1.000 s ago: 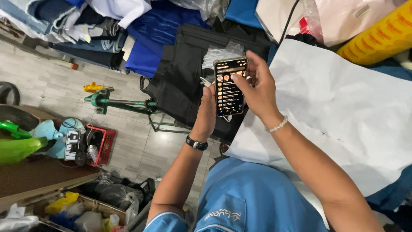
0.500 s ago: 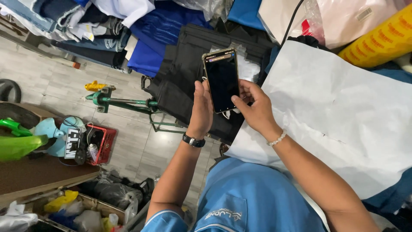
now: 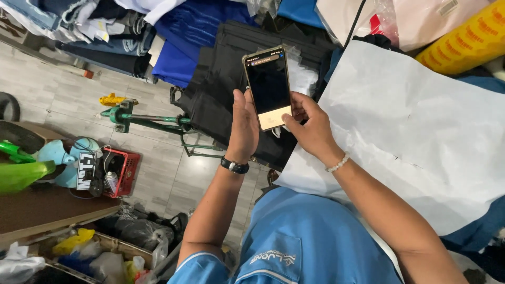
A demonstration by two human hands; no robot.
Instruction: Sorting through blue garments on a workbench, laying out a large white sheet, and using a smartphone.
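Observation:
I hold a smartphone (image 3: 268,87) upright in front of me, its screen mostly dark with a pale band at the bottom. My left hand (image 3: 243,128) grips its left edge, a black watch on that wrist. My right hand (image 3: 310,126), with a pearl bracelet on the wrist, supports the phone's lower right corner, thumb at the bottom of the screen. A large sheet of white paper (image 3: 415,126) lies to the right of my hands. Folded black cloth (image 3: 221,89) sits under the phone.
Blue fabric (image 3: 184,37) and denim pieces pile up at the top. A yellow roll (image 3: 463,42) lies top right. A green metal stand (image 3: 152,120) and a red crate (image 3: 122,171) rest on the tiled floor. A cluttered brown table (image 3: 47,208) is at left.
The phone has risen and tilted more upright. Its screen went from a bright list to mostly dark. My right hand dropped from the screen's side to its lower corner.

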